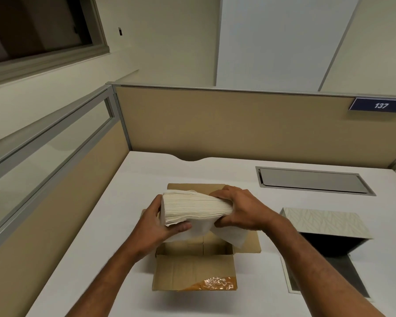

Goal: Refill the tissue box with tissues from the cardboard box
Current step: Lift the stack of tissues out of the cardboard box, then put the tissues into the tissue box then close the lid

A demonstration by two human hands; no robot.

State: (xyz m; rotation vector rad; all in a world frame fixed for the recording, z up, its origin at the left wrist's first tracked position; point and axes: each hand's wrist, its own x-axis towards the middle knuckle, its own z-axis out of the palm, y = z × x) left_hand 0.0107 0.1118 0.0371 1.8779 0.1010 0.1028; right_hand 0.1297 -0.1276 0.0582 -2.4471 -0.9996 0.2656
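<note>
A thick stack of white tissues (pixel 193 208) is held above the open cardboard box (pixel 193 274) in the middle of the desk. My left hand (pixel 157 221) grips the stack's left end from below and the side. My right hand (pixel 240 208) clamps its right end, squeezing it thin. A few loose sheets hang down from the stack's underside. The box's flaps are folded out, and its inside looks bare where visible. The tissue box (pixel 325 225), pale with a leaf pattern, lies on its side to the right with its dark open interior facing me.
The white desk (pixel 96 236) is fenced by tan partition panels (pixel 238 124) at the back and left. A grey cable hatch (pixel 311 180) is set into the desk at the back right. A flat grey panel (pixel 325 277) lies in front of the tissue box.
</note>
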